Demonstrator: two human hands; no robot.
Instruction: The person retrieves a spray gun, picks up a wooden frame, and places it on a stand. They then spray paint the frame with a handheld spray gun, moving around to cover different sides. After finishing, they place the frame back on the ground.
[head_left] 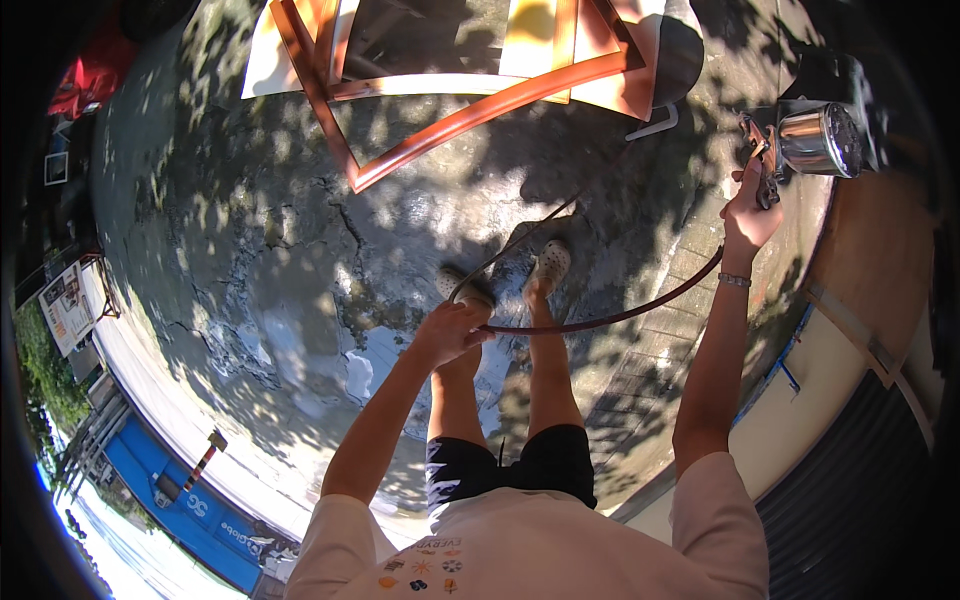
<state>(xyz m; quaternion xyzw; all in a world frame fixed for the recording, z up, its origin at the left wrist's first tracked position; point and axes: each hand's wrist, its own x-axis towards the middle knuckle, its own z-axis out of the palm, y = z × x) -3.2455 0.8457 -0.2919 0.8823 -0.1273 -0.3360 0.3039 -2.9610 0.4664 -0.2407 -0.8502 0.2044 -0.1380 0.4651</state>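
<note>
Out to the right, my right hand (750, 218) is closed around the handle of a spray gun (822, 140) with a shiny metal cup. A dark reddish-brown hose (635, 314) hangs from near that hand and curves across my legs. My left hand (452, 332) has its fingers closed around the hose in front of my shins. Beyond it, the hose runs on as a thin dark line over the ground. An orange-brown frame (490, 107) with mitred corners stands ahead, apart from both hands.
White and orange-stained panels (640, 75) are behind the frame. The cracked concrete ground (290, 240) is dappled with shade. To the right runs a wall with a brown panel (870, 250). A blue barrier (180, 500) and a sign board (68, 308) stand on the left.
</note>
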